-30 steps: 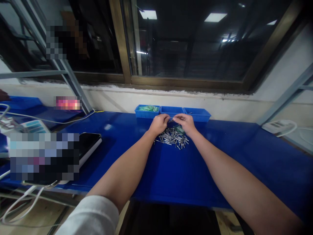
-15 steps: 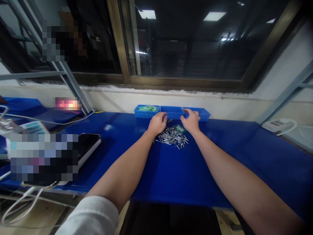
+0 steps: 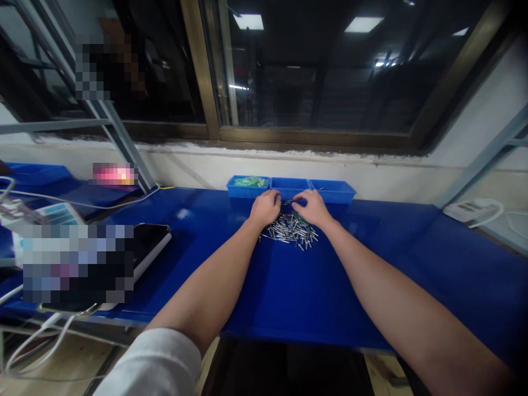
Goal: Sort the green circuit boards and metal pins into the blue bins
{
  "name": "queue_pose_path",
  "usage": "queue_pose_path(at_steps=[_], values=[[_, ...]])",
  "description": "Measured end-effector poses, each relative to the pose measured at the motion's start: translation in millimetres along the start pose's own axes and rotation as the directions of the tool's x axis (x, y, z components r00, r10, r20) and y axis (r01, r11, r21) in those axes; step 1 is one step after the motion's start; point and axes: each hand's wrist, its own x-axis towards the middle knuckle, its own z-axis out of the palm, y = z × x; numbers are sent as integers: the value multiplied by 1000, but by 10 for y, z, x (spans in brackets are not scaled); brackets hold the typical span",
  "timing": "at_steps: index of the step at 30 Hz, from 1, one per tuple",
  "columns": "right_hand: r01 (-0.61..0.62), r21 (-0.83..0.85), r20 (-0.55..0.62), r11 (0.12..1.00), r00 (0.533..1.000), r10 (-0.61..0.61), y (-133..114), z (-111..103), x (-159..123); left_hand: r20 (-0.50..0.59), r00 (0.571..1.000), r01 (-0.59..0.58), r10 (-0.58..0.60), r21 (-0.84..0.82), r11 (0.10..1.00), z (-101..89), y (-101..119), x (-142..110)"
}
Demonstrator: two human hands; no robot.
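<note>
A pile of thin silver pop rivets [image 3: 291, 231] lies on the blue table between my forearms. At the pile's upper left is my left hand [image 3: 265, 209], its fingers curled toward the thumb; anything inside it is hidden. My right hand [image 3: 312, 207] reaches over the pile's upper right, thumb and forefinger apart, close to a few loose rivets [image 3: 287, 203] between both hands. A dark green packet [image 3: 297, 216] shows partly beneath my right hand. Behind them stand a blue bin with green packets [image 3: 249, 182], a middle blue bin [image 3: 289, 190] and a right blue bin [image 3: 336, 192]; a small rivet-like piece is at the right bin's rim.
On the left, a dark device [image 3: 150, 242] with white cables rests near the table's front edge. A white power strip [image 3: 470, 210] lies at the far right. Grey metal posts [image 3: 127, 148] rise at both sides, and a window is behind the bins.
My right hand has moved left and slightly down from the right bin toward the loose rivets, covering more of the green packet. My left hand has barely moved.
</note>
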Motion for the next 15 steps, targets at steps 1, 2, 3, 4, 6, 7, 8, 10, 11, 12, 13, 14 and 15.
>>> queue_pose_path(at_steps=[1,2,3,4,6,7,8,10,11,12,13,14,15], values=[[39,-13,62,999,997,-38,-39,29,-12,4,1000,5,-5,0,1000,9,-8,-1],[61,-36,115,998,992,-57,-71,60,-25,12,1000,8,-8,0,1000,20,-17,-1],[74,-57,166,996,984,-63,-95,90,-38,22,1000,8,-8,-1,1000,32,-27,0],[82,-78,209,994,976,-64,-111,116,-49,33,999,7,-7,-1,1000,44,-37,2],[82,-107,259,991,965,-52,-123,150,-62,57,998,5,-4,-4,1000,65,-52,6],[82,-110,269,990,962,-50,-124,156,-64,71,997,4,-4,-7,1000,73,-56,8],[82,-108,272,991,961,-50,-123,157,-62,86,996,5,-4,-9,1000,78,-58,10],[93,-89,269,992,961,-66,-124,146,-55,106,994,5,-3,-13,1000,81,-54,12],[101,-75,267,992,960,-77,-127,138,-51,109,994,4,-2,-16,1000,80,-49,12],[108,-61,265,992,960,-88,-132,130,-49,108,994,3,-1,-17,1000,78,-45,11],[114,-47,262,992,960,-98,-137,122,-49,105,994,0,2,-18,1000,75,-41,10],[116,-32,258,993,961,-103,-144,115,-50,104,995,-4,6,-17,1000,72,-38,8],[114,-17,253,993,962,-106,-149,110,-51,104,995,-8,10,-15,1000,68,-36,6]])
